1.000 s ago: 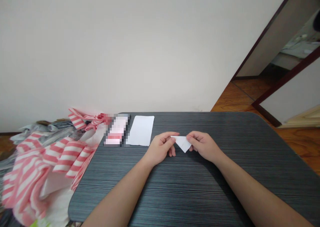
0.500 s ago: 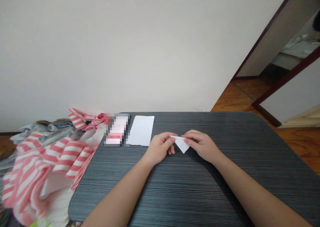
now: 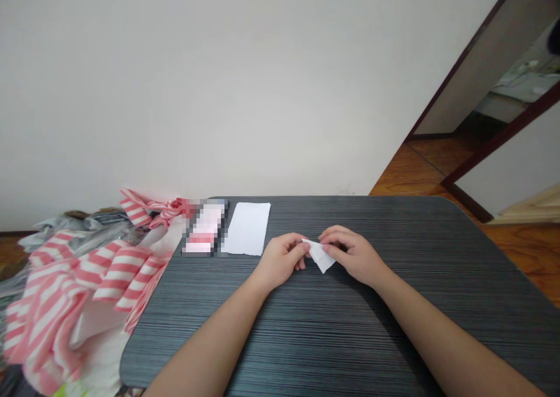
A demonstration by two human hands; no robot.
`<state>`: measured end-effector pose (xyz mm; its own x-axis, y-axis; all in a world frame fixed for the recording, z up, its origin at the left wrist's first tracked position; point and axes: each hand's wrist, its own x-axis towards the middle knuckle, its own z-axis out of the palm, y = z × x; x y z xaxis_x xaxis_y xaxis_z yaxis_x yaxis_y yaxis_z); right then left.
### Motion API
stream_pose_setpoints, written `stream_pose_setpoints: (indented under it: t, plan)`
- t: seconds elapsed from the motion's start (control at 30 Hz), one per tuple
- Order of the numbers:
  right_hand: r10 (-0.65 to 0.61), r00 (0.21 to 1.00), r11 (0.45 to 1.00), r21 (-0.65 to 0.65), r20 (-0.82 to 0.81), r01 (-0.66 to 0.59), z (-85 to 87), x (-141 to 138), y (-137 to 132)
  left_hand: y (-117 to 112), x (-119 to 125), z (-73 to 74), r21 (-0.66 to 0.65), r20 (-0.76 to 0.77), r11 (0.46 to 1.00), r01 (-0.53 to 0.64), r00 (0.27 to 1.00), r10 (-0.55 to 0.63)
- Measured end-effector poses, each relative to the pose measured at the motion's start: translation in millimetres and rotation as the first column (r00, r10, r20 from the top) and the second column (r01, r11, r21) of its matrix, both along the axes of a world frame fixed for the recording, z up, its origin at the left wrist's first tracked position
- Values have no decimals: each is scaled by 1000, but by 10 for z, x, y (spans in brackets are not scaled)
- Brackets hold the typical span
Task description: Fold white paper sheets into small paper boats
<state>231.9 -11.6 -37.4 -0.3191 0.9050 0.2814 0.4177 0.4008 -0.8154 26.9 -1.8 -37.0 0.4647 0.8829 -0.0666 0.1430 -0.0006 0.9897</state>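
Observation:
Between my two hands is a small folded piece of white paper (image 3: 322,258), its pointed end hanging down toward me. My left hand (image 3: 285,260) pinches its left corner between thumb and fingers. On the other side, my right hand (image 3: 350,252) grips the upper right edge, thumb on the near face. The fingertips behind the paper are partly hidden. Both hands are just over the dark, wood-grained table (image 3: 280,338). Left of my left hand lies a stack or sheet of white paper (image 3: 248,227).
A pixelated pink and white object (image 3: 205,227) lies at the table's back left. Red-and-white striped cloth (image 3: 125,268) and other fabrics are heaped beyond the left edge. A white wall (image 3: 262,93) rises behind the table, and a doorway opens at the right.
The folded paper has tilted and its point has dropped slightly toward me. My right hand's fingers have shifted a little on its edge. Both hands keep hold of it.

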Motion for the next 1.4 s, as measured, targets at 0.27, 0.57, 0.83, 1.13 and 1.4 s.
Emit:
stream_pose_setpoints:
  t: [0.27, 0.57, 0.83, 1.13, 1.4]
  plan:
    - [-6, 1000, 970, -243, -17, 2, 16, -13, -62, -17, -3, 57, 208, -80, 974, -92, 991, 111]
    - [24, 999, 963, -270, 21, -18, 36, -8, -69, -23, 5, 72, 104, -131, 991, -80, 987, 94]
    - [72, 993, 959, -279, 95, -42, 69, -23, -85, -14, -4, 95, 189, -198, 981, -33, 978, 71]
    - [64, 991, 966, -256, 117, -32, 80, -37, -94, -19, 1, 132, 258, -232, 965, -33, 968, 95]
    - [-15, 994, 972, -231, 105, 39, 85, -10, -78, -31, -1, 81, 101, -171, 995, -18, 985, 36]
